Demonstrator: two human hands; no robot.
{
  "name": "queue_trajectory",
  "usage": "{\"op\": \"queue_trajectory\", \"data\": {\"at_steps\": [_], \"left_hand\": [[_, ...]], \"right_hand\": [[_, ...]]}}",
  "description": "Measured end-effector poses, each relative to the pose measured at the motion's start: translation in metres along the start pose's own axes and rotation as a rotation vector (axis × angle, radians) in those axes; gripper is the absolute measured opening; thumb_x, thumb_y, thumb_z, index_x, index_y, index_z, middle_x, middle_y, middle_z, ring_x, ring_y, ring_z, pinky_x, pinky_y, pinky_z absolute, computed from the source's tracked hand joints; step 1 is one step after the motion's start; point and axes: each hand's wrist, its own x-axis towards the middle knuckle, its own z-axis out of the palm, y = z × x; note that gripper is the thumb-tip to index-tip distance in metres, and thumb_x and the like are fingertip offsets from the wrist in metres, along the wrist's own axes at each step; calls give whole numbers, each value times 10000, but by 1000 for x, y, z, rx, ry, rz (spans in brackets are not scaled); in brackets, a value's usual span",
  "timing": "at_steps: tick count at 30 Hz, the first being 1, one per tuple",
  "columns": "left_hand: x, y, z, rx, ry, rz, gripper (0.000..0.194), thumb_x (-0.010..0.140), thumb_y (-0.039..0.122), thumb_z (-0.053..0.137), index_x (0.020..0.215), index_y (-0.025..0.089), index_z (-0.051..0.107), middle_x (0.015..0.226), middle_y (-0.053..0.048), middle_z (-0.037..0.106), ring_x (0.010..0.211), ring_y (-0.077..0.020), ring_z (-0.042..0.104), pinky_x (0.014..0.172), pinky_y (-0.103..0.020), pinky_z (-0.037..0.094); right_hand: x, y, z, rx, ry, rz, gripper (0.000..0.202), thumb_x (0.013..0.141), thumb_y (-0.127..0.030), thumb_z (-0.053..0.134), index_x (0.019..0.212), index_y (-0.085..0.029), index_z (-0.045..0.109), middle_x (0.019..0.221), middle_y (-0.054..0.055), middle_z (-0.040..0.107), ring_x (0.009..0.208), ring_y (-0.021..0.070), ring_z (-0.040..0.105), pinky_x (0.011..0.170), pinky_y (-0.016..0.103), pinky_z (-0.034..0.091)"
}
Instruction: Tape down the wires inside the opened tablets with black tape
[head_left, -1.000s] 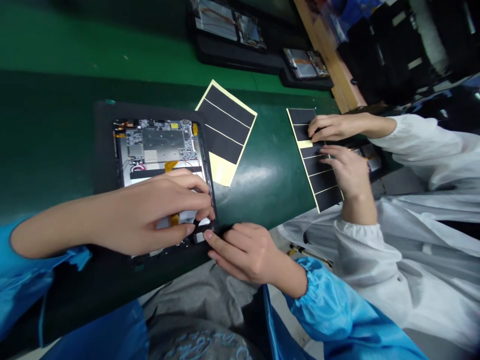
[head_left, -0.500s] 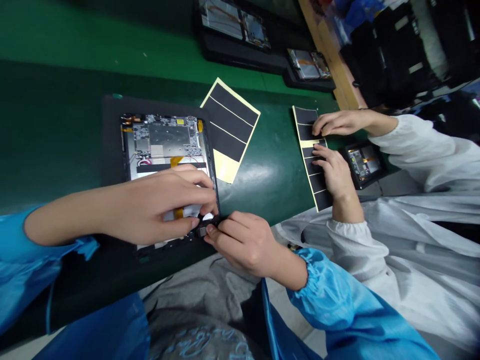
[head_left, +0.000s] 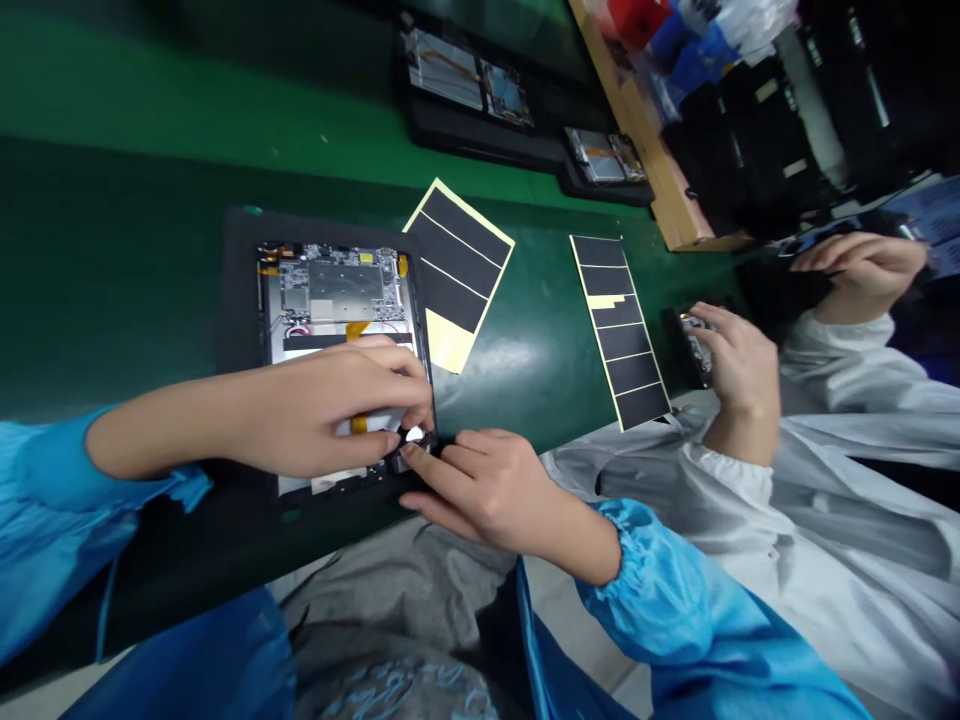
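An opened tablet-like device [head_left: 345, 283], with a circuit board, silver plates and orange tape, lies on a black mat [head_left: 241, 300]. My left hand [head_left: 337, 405] reaches across it from the left, its thumb and bent fingers closed around something small and dark at the near right corner; the fingers partly hide it. A shiny white spot shows there. My right hand [head_left: 487, 490] is at the same corner, index fingertip touching the small dark part and thumb held apart below. Its other fingers are curled, and nothing is seen in its grip.
A sheet of black strips on yellow backing [head_left: 457, 262] touches the mat's right side; another sheet [head_left: 621, 330] lies further right. Opened devices on black trays [head_left: 480, 140] stand behind. At right, a person's hands [head_left: 742, 370] are near another device [head_left: 696, 350].
My right thumb has come away from the small dark part, leaving the index finger on it. My left hand keeps its pinch. The other person's hands have left the strip sheet and moved right.
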Motion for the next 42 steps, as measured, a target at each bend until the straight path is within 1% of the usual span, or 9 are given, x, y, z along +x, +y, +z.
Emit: {"op": "queue_trajectory", "data": {"at_steps": [3,7,14,19,24,27,30,37,42], "left_hand": [[2,1,-2,7,-6,2,137,903,189,521,965,201,643,1029,-54,643,984,-208,601,839,-300,461],[3,1,-2,0,-12,-3,147,889,178,531,973,209,648,1036,-48,641,982,-209,594,829,-292,452],[2,0,-1,4,-7,6,120,908,186,537,971,207,637,1026,-45,639,988,-204,583,837,-285,437],[2,1,-1,-4,-7,-3,139,893,165,546,982,210,643,1027,-35,639,984,-198,582,834,-276,433],[2,1,-2,-10,-20,-18,138,907,174,531,979,201,646,1015,-41,632,984,-197,580,825,-278,432],[2,0,-1,-20,-19,-24,144,901,171,537,984,208,649,1028,-39,635,988,-200,580,829,-283,433],[1,-1,0,-47,-26,-32,156,892,164,551,998,220,650,1060,-32,638,1009,-202,580,852,-284,434],[-2,-2,5,-95,-22,-43,162,919,183,572,1058,241,634,1107,-28,626,1060,-213,572,917,-300,427],[0,1,6,-125,-48,-130,206,878,134,564,1044,251,603,1130,-29,613,1087,-215,568,963,-300,443]], "right_hand": [[-1,5,-7,221,-80,72,380,1095,-399,465,1219,-131,704,750,27,726,666,152,654,600,270,487],[-3,6,-7,455,2,210,388,1107,-375,438,1233,-118,700,772,33,750,641,126,661,597,240,483],[2,4,-7,105,-67,43,379,1104,-341,422,1187,-124,722,646,4,684,529,146,576,501,296,371],[7,4,-7,147,-22,-27,332,1098,-277,428,1177,-123,712,749,17,737,619,147,624,552,296,426],[8,4,1,35,-75,-68,336,1091,-269,426,1231,-113,688,679,18,710,581,180,622,504,321,406],[4,7,-3,182,-95,-35,362,1103,-325,425,1273,-124,673,737,26,743,602,165,641,522,302,437],[-3,12,-7,367,-16,94,395,1111,-356,402,1261,-126,686,714,22,732,573,141,620,538,280,463],[-16,8,5,206,-19,33,382,1077,-312,429,1233,-123,722,622,27,698,510,172,602,493,292,438],[-18,4,3,494,100,211,349,1018,-345,542,1214,-154,758,694,47,765,553,166,679,552,251,508]]}}
